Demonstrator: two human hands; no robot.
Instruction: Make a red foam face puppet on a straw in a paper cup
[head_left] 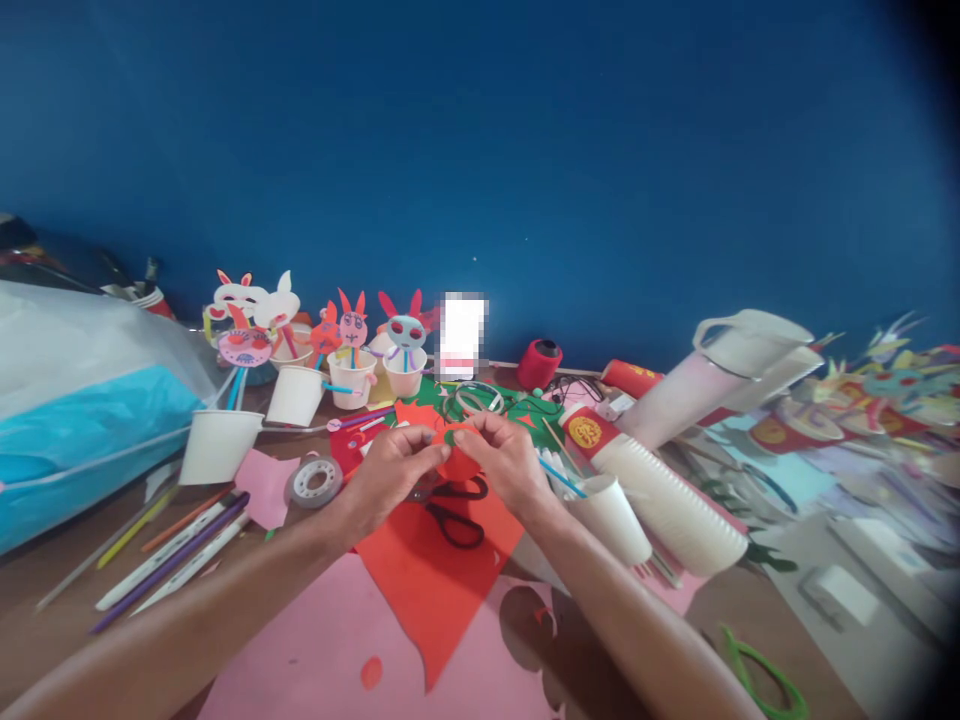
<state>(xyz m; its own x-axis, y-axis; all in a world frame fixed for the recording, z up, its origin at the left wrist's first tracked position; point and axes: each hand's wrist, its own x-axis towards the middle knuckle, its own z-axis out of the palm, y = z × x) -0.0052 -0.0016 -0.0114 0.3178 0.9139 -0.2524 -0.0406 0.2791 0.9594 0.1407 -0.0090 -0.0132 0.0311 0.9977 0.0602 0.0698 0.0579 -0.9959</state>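
Between my two hands is a small orange-red paper cutout (460,462) with a green spot near its upper edge. My left hand (394,468) pinches it from the left side, thumb on top. From the right, my right hand (510,462) grips it the same way, its thumb close to the green spot. Black-handled scissors (456,525) lie just below my hands, their blades partly hidden. Under them is a pointed sheet of red paper (442,600), which rests on a larger pink sheet (300,640) with pieces cut from its edge.
Behind my hands stand white paper cups (221,447) with paper animal faces on straws. A tape roll (315,482) and several markers (161,545) lie left. Rightward are a stack of cups (671,500), a leaning pitcher (705,375) and green-handled scissors (761,675).
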